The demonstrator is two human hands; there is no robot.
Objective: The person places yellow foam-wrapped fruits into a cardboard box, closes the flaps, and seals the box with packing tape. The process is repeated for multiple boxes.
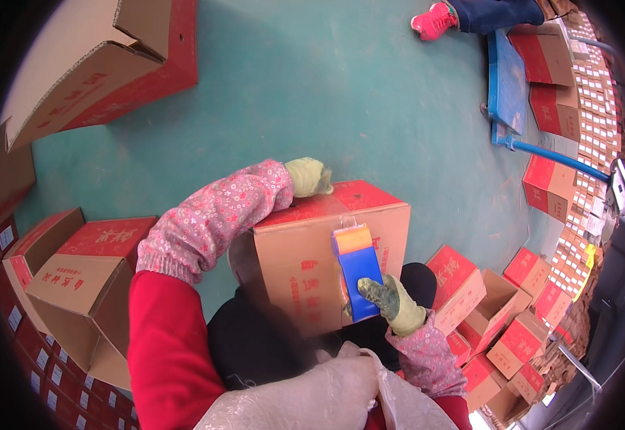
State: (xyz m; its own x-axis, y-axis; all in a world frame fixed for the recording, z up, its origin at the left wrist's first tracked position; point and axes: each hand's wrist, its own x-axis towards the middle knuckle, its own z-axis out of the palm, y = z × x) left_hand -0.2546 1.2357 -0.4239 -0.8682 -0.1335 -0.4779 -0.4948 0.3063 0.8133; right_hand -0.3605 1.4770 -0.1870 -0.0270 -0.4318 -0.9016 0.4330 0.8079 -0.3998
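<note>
A brown and red cardboard box [301, 258] sits before me against my dark-trousered legs. My left hand [308, 178], in a pale, soiled glove, grips its far red edge; the fingertips are partly hidden. My right hand [393, 303], gloved alike, holds a blue tape dispenser [363, 279] with an orange front end. The dispenser lies along the brown face of the box, and a short strip of clear tape [348, 221] shows just beyond its front, near the red edge. Floral sleeve covers run over both forearms.
A large open carton [129, 91] stands at upper left, with more boxes [78, 285] below it. Several cartons [498, 317] are piled at right. A blue platform scale [507, 86] stands on the green floor [312, 86] near another person's pink shoe [435, 22].
</note>
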